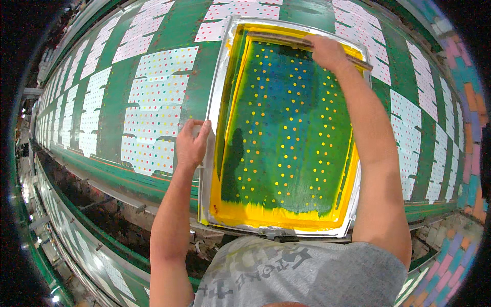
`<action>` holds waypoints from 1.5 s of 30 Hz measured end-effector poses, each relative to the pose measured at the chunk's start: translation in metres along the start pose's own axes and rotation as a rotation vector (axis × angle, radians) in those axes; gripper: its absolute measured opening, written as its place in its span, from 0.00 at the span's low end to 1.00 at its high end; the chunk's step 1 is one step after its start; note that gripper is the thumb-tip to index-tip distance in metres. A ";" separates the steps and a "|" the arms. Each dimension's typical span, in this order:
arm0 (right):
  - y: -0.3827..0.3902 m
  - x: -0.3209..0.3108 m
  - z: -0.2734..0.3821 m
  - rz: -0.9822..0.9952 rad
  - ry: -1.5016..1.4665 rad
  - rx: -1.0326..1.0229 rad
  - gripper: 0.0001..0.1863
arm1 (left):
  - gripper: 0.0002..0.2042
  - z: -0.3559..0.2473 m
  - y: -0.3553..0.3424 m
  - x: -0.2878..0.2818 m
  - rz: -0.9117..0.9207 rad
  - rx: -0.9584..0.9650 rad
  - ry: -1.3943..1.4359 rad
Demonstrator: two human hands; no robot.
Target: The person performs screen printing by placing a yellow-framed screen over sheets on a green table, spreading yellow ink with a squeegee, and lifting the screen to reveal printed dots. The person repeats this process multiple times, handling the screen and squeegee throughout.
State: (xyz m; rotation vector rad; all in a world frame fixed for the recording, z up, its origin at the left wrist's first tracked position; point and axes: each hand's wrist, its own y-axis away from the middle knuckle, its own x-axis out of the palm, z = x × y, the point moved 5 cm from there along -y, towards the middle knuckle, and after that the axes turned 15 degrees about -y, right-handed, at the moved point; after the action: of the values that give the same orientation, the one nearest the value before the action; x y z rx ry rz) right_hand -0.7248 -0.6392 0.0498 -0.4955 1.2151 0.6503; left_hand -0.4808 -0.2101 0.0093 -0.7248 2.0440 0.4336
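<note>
A screen-printing frame point(360, 56) with a pale metal rim lies on the green table. Its green-blue mesh point(271, 153) shows columns of yellow and orange dots, bordered by thick yellow ink point(255, 217), heaviest along the near edge. A long brown squeegee point(273, 38) lies across the far end of the screen, gripped by my right hand point(325, 51) with closed fingers. My left hand point(193, 140) has its curled fingers on the frame's outer left edge.
Pale cut sheets with coloured dots point(153, 105) lie in rows on the long green table point(105, 133) around the screen. A metal rail point(143, 207) runs along the near edge, above a lower green strip point(82, 240). Coloured paving point(468, 148) lies at the far right.
</note>
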 end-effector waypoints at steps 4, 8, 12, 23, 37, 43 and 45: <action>-0.020 -0.009 -0.020 -0.095 0.014 -0.062 0.27 | 0.24 -0.002 0.001 0.000 0.017 -0.004 -0.009; -0.030 -0.003 -0.033 -0.067 0.012 -0.064 0.27 | 0.24 -0.004 0.000 0.001 0.017 0.001 -0.023; -0.027 -0.010 -0.033 -0.028 -0.059 -0.136 0.28 | 0.25 -0.001 -0.001 0.001 0.029 -0.011 -0.027; 0.101 0.001 0.035 0.129 -0.135 -0.176 0.25 | 0.29 0.009 -0.005 0.002 0.054 -0.002 -0.036; 0.350 0.018 0.171 0.224 -0.220 -0.111 0.21 | 0.20 0.045 0.008 -0.021 -0.312 -0.039 0.592; 0.434 0.029 0.212 0.199 -0.220 -0.073 0.23 | 0.15 0.072 0.071 -0.082 -0.222 0.032 0.649; 0.457 0.032 0.225 0.181 -0.223 -0.074 0.24 | 0.14 0.090 0.094 -0.102 -0.194 0.056 0.758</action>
State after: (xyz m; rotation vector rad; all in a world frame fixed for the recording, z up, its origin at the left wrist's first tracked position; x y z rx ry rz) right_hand -0.8796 -0.1538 0.0790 -0.3656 1.0344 0.8842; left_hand -0.4398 -0.0552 0.0495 -1.1631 2.6267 -0.0323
